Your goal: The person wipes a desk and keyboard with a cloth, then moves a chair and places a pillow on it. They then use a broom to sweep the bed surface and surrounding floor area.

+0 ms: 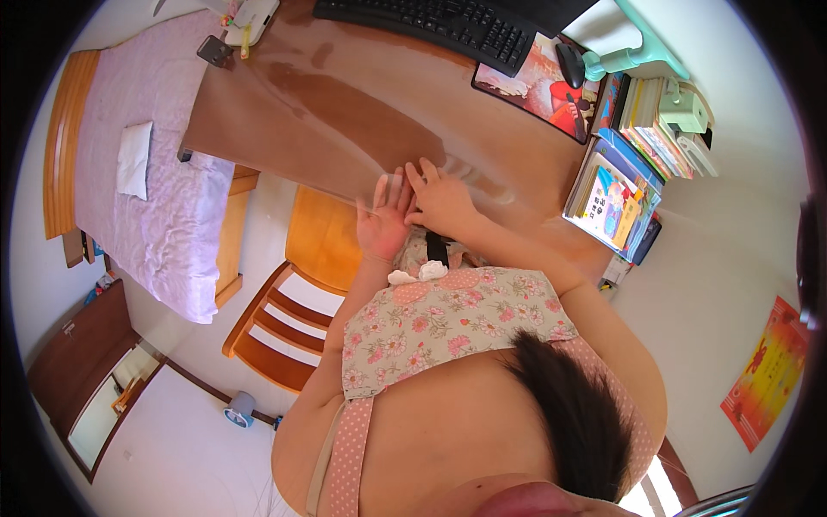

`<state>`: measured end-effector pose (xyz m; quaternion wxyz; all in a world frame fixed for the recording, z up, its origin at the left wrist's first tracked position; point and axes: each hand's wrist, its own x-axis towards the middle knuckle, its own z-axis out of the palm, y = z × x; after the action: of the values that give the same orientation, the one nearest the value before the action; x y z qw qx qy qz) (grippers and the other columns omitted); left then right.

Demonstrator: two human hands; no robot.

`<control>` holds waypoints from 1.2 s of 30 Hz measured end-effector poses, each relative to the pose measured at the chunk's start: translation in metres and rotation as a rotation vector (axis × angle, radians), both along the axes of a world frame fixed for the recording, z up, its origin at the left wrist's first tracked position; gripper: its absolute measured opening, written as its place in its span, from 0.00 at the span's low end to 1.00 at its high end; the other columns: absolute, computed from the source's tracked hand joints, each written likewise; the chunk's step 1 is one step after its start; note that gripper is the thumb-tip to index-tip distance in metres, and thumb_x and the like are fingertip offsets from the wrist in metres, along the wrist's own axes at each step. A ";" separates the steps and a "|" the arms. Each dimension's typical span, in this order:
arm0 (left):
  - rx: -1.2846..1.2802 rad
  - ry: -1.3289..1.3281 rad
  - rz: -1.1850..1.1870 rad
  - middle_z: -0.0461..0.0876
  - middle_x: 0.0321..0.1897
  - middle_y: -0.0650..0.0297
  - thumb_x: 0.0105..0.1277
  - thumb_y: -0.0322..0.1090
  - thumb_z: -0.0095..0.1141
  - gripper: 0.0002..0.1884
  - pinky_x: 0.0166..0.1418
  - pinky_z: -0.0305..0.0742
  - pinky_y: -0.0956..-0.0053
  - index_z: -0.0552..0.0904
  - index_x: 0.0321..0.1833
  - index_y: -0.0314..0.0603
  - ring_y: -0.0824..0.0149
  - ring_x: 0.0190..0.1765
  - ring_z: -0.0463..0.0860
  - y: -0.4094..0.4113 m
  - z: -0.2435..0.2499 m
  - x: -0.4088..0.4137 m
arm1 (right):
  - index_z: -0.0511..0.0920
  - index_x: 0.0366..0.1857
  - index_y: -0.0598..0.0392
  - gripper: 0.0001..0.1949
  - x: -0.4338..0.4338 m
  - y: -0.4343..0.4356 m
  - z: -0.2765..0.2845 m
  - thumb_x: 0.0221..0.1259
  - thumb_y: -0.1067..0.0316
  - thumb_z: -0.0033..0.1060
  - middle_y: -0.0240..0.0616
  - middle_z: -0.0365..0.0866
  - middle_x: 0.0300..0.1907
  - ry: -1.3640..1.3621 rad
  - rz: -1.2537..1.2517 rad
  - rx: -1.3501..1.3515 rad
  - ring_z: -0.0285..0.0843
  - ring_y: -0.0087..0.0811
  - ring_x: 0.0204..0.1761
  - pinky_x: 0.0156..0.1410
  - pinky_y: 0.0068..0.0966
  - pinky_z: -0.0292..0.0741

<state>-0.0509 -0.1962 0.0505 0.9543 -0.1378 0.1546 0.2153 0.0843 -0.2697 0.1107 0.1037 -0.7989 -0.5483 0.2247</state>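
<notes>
My left hand is at the near edge of the brown wooden desk, palm up with its fingers spread, and holds nothing. Close beside it on the right is my right hand, back up, its fingertips touching or nearly touching the fingers of my left hand. Nothing shows between the two. Just below them lies my floral apron, with a black strap and a white flower trim above its bib. Dark, wet-looking patches mark the desk surface beyond my hands.
A black keyboard, mouse and picture mouse pad lie at the desk's far side. Books stack at the right beside a green lamp stand. A wooden chair and a bed stand at left.
</notes>
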 end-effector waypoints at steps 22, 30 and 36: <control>0.099 -0.103 -0.114 0.55 0.71 0.61 0.69 0.61 0.28 0.37 0.75 0.40 0.60 0.55 0.71 0.38 0.60 0.74 0.50 0.067 -0.041 0.180 | 0.72 0.22 0.57 0.07 0.018 0.004 0.007 0.39 0.69 0.59 0.38 0.71 0.25 0.408 0.263 0.536 0.75 0.39 0.27 0.31 0.32 0.74; 0.116 -0.094 -0.153 0.52 0.73 0.61 0.66 0.65 0.27 0.40 0.75 0.41 0.59 0.52 0.72 0.39 0.61 0.74 0.49 0.081 -0.042 0.199 | 0.70 0.22 0.58 0.08 0.018 0.013 -0.006 0.36 0.71 0.60 0.38 0.69 0.25 0.513 0.254 0.514 0.73 0.39 0.27 0.33 0.32 0.74; 0.073 -0.169 -0.180 0.52 0.73 0.62 0.65 0.66 0.28 0.41 0.74 0.42 0.60 0.54 0.72 0.40 0.62 0.74 0.50 0.086 -0.040 0.197 | 0.72 0.24 0.58 0.09 0.020 0.015 -0.011 0.36 0.70 0.61 0.39 0.73 0.29 0.574 0.251 0.423 0.75 0.39 0.31 0.37 0.31 0.75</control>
<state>0.1464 -0.1104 0.0104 0.9838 -0.1064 0.0774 0.1221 0.1041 -0.2544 0.0998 0.3874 -0.5910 -0.6248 0.3321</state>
